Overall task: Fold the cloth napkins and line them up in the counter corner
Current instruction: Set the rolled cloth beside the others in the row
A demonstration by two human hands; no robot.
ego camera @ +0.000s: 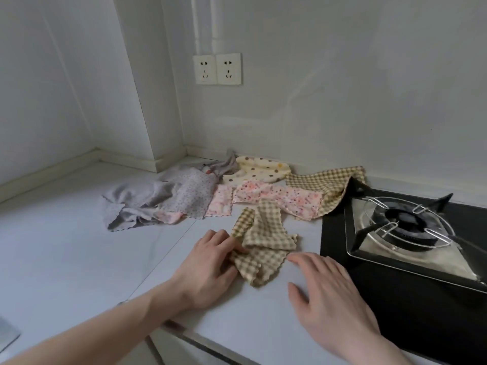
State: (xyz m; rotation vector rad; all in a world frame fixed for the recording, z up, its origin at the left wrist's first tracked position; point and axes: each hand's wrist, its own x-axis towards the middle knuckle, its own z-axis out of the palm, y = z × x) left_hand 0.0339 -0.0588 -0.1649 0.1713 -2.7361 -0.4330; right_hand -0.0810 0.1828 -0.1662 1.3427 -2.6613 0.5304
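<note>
Left hand (208, 264) grip on checked napkin (259, 241) edge

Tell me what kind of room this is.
Most likely a home kitchen: a gas stove set into a white counter, wall sockets above, and cloth napkins being sorted by hand.

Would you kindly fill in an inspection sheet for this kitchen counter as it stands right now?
Surface: pale counter, bare in the near left part.
Job's things: crumpled checked napkin near the front; grey napkin, pink floral napkin, dotted cream napkin and second checked napkin lie unfolded in a loose heap toward the corner.
Clutter: nothing seen.
Grippers: left hand pinches the near checked napkin's edge; right hand flat on the counter beside it, fingers straight.
Cables: nothing seen.
Surroundings: gas hob at right, the second checked napkin overlapping its corner; double wall socket.
</note>
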